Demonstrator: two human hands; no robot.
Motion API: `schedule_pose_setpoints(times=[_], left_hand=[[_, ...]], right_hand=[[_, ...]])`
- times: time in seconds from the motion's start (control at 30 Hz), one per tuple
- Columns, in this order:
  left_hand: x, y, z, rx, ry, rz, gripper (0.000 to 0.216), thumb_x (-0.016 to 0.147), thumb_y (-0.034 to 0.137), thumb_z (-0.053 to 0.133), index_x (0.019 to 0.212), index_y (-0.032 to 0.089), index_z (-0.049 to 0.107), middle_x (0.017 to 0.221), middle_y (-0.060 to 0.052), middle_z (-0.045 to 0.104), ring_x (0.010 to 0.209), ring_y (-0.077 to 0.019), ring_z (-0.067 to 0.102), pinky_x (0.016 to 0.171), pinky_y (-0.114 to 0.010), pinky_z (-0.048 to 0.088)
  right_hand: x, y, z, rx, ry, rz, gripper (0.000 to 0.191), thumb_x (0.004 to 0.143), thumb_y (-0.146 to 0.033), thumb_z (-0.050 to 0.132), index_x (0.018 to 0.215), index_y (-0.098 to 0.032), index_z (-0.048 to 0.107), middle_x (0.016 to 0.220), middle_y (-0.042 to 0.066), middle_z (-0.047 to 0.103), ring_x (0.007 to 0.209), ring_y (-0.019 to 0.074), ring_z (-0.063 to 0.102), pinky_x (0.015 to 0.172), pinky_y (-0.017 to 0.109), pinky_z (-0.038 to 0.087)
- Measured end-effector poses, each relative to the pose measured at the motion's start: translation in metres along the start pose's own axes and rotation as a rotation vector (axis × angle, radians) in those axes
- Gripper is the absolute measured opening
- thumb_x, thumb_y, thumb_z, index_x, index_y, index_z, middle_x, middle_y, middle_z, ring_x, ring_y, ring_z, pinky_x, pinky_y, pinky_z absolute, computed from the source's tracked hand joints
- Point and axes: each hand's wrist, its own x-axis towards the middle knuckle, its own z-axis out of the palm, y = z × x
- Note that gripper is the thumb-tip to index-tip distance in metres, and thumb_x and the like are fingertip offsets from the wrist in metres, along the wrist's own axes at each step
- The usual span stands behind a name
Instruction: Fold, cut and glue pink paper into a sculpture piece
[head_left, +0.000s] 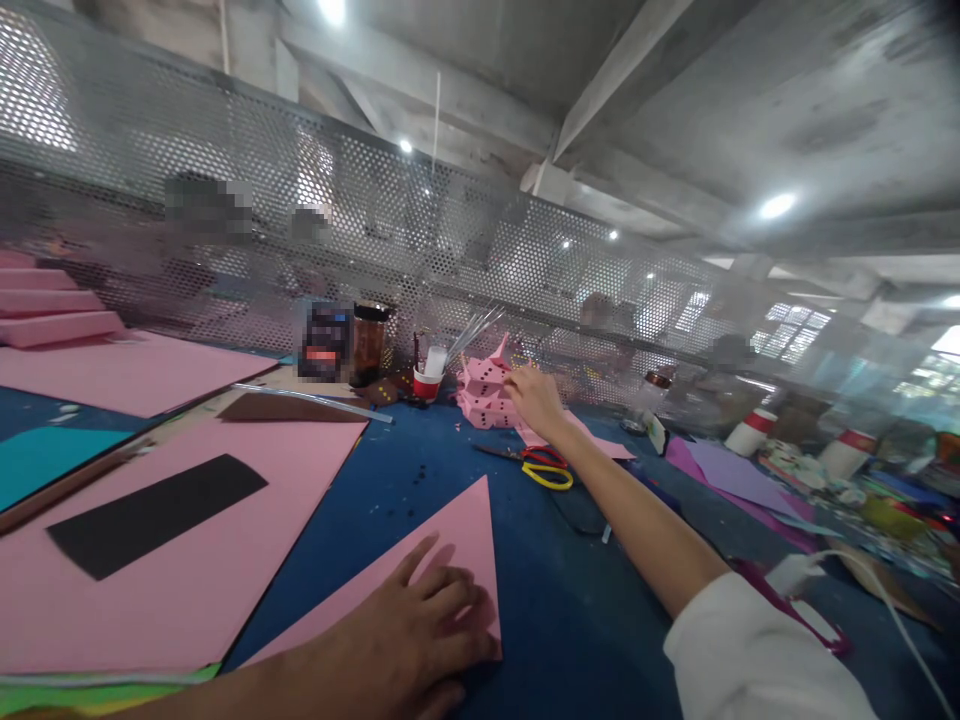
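Observation:
My left hand [420,630] lies flat with fingers spread on a pink paper triangle [450,545] resting on the blue tabletop [555,590]. Far across the table, my right hand [531,398] stretches out and touches a stack of folded pink paper pieces with dots [484,392]. Its fingers curl at the stack's right side, and whether they grip a piece I cannot make out. Scissors with red and yellow handles [541,468] lie just under my right forearm.
A large pink sheet [180,560] with a black strip [154,510] lies at left, more pink sheets behind it. A red cup [427,382], a brown jar [369,342] and a clear tube [315,398] stand by the perforated metal screen [450,240]. Purple paper [731,470] and cluttered supplies sit at right.

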Motion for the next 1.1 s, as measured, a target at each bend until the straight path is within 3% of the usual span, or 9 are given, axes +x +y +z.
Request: schedule_pose_setpoints(times=[0.4,0.7,0.9,1.1], left_hand=[[-0.002,-0.004,0.008,-0.016,0.082,0.013,0.039,0.097,0.034,0.066,0.135,0.038,0.059,0.139,0.0,0.066,0.131,-0.0254,0.059,0.128,-0.054,0.026],[-0.001,-0.004,0.007,-0.012,0.061,0.011,0.039,0.098,0.033,0.064,0.136,0.037,0.058,0.141,0.0,0.065,0.133,-0.025,0.058,0.129,-0.053,0.024],[0.001,-0.002,0.003,-0.01,0.048,0.015,0.044,0.092,0.024,0.068,0.134,0.036,0.06,0.14,0.0,0.066,0.13,-0.0268,0.06,0.128,-0.056,0.026],[0.004,0.001,0.001,0.003,-0.018,0.001,0.055,0.085,0.011,0.066,0.135,0.034,0.058,0.143,-0.002,0.064,0.131,-0.0286,0.059,0.128,-0.06,0.022]], right_hand=[[0.016,0.012,0.026,-0.027,-0.119,0.008,0.024,0.101,-0.026,0.058,0.113,-0.024,0.079,0.123,0.013,0.066,0.121,0.0302,0.054,0.101,0.045,0.043],[0.012,0.007,0.033,0.019,-0.11,-0.064,0.03,0.102,-0.019,0.054,0.123,-0.022,0.075,0.124,0.012,0.067,0.121,0.0265,0.055,0.106,0.04,0.041],[0.0,0.012,0.019,0.069,-0.06,-0.03,0.029,0.103,-0.021,0.051,0.122,-0.018,0.073,0.128,0.012,0.066,0.121,0.026,0.056,0.105,0.039,0.043],[-0.044,0.001,-0.01,0.139,-0.066,-0.084,0.026,0.102,-0.02,0.052,0.112,-0.019,0.076,0.118,0.009,0.07,0.114,0.0235,0.06,0.104,0.035,0.043]])
